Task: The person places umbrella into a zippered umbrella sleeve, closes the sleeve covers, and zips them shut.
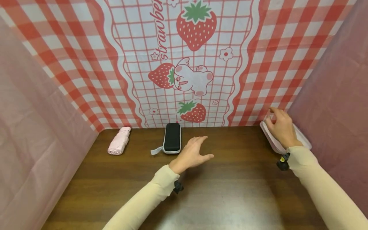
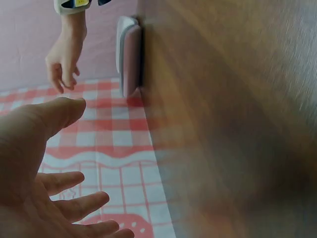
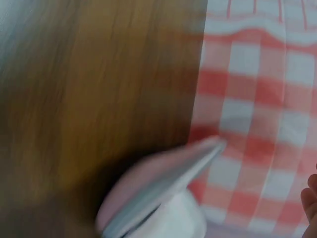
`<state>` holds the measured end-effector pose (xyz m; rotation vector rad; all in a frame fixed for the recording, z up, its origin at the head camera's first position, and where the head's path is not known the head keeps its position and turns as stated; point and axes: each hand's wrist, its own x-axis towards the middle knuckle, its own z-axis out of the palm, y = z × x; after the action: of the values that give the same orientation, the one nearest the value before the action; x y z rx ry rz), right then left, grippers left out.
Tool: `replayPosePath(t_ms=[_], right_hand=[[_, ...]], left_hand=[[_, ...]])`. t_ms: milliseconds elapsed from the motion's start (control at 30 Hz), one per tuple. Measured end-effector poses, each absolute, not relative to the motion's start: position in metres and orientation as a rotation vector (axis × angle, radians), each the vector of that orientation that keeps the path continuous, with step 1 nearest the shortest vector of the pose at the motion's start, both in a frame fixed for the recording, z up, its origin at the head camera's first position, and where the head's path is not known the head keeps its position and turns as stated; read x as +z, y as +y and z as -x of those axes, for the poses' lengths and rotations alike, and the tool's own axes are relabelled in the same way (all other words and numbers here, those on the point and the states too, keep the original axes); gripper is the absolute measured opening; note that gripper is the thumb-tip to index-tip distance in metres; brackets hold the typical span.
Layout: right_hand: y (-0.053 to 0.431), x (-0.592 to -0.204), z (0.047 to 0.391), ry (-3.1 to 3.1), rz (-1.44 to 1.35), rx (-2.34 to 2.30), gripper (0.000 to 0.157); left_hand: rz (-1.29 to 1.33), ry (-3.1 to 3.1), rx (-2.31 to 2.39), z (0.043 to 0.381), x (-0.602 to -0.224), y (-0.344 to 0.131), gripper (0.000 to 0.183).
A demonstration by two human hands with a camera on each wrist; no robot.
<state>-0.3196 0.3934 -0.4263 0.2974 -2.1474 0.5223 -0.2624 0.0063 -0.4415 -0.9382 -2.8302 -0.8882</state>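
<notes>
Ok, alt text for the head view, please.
The right hand hovers over a pink-and-white case at the far right of a table; the open left hand hangs nearer the middle. Farther back and left lie a black case with a grey strap and a rolled pink cloth, before a strawberry-print backdrop.

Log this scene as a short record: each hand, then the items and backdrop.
Left hand: fingers extended, holding nothing, over the brown wooden table
Right hand: fingers bent, above the flat, rounded pink-and-white container at far right
Centre rear: black oblong case with a pale grey strap
Left rear: rolled pale-pink cloth
Backdrop: strawberry-printed, red-and-white checked sheet
</notes>
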Motion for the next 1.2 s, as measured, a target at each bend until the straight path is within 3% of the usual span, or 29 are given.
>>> replayPosePath(t_ms=[267,533,667,933,1200], right_hand=[[0.444,-0.446,0.303,-2.505,-0.091,0.553,0.063],[0.47,-0.461,0.295,-2.691,0.102,0.504,0.071],[0.481,-0.463,0.287,-2.751,0.163,0.5,0.064],[0.498,-0.468,0.276,-2.792,0.127,0.417,0.026],[0.498,-0.47,0.269,-2.766,0.084,0.456,0.048]], left_hand=[[0.958,-2.857,-0.886,0.242,-0.452,0.025,0.083],[1.016,-2.87,-0.904,0.229,-0.46,0.041,0.084],[1.036,-2.875,-0.882,0.227,-0.463,0.043,0.084],[1.028,-2.883,-0.887,0.227,-0.464,0.039,0.083],[1.046,-2.866,-0.852,0.227,-0.466,0.04,0.08]])
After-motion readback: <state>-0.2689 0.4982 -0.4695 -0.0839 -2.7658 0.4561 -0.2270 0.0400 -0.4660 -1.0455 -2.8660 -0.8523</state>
